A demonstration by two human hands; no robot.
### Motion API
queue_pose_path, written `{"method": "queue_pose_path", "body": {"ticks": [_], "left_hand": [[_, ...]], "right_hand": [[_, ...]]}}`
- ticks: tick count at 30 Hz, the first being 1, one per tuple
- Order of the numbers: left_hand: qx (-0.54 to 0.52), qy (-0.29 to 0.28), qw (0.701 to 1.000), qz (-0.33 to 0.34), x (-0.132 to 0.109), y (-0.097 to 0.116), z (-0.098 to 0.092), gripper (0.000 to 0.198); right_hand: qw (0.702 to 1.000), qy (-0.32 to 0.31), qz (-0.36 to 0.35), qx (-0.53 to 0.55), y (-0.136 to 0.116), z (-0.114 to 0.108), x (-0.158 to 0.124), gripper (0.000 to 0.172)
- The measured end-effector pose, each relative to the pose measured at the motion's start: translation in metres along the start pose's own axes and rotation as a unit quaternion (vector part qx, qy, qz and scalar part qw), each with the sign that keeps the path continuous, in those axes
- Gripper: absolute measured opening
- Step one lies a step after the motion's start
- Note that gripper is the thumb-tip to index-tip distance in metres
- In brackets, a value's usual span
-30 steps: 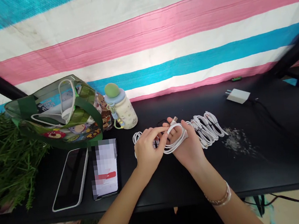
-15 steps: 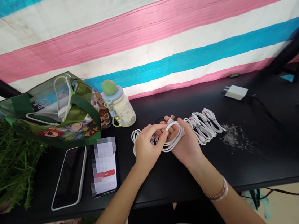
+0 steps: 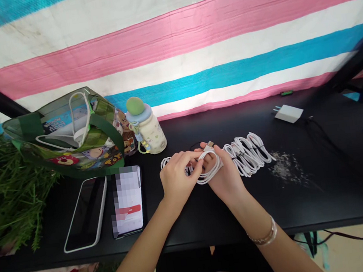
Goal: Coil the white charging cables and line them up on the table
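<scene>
Two hands (image 3: pixel 176 183) (image 3: pixel 227 181) hold one cable (image 3: pixel 211 173)

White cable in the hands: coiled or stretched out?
Coiled. The white cable lies in several stacked loops across the right hand, and the left hand pinches the loops near their top.

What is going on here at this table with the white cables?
A person holds a white cable coil in both hands over the black table. The right hand carries the loops around its fingers; the left hand pinches the coil from the other side. More coiled white cables lie in a row right of the hands, and a white charger sits farther back.
</scene>
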State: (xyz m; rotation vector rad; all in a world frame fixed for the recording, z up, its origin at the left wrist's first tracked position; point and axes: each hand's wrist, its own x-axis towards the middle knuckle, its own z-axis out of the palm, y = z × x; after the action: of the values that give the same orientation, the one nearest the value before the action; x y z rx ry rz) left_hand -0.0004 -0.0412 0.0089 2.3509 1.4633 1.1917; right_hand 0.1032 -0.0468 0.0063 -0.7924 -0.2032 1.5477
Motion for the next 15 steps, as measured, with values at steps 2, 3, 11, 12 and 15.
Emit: {"method": "queue_pose_path", "body": {"ticks": [2, 3, 11, 12, 15], "left_hand": [[0.026, 0.003, 0.999, 0.023, -0.0007, -0.0009, -0.0001, 0.017], [0.039, 0.002, 0.999, 0.033, -0.001, -0.0015, -0.0001, 0.018], [0.043, -0.017, 0.998, 0.04, -0.0012, -0.0034, -0.0003, 0.024], [0.032, -0.018, 0.999, 0.035, -0.001, -0.0031, -0.0005, 0.023], [-0.004, -0.025, 1.0, 0.002, 0.0001, -0.0023, -0.0006, 0.017]], "right_hand": [[1.0, -0.005, 0.001, 0.0, -0.0002, -0.0008, 0.0002, 0.034], [1.0, -0.007, 0.001, 0.0, -0.0004, -0.0016, 0.0006, 0.034], [1.0, -0.014, 0.005, 0.01, 0.0022, -0.0057, 0.0026, 0.028], [1.0, -0.013, 0.003, 0.011, 0.0026, -0.0055, 0.0024, 0.029], [1.0, -0.022, -0.001, 0.011, 0.0029, -0.0067, 0.0025, 0.029]]}}
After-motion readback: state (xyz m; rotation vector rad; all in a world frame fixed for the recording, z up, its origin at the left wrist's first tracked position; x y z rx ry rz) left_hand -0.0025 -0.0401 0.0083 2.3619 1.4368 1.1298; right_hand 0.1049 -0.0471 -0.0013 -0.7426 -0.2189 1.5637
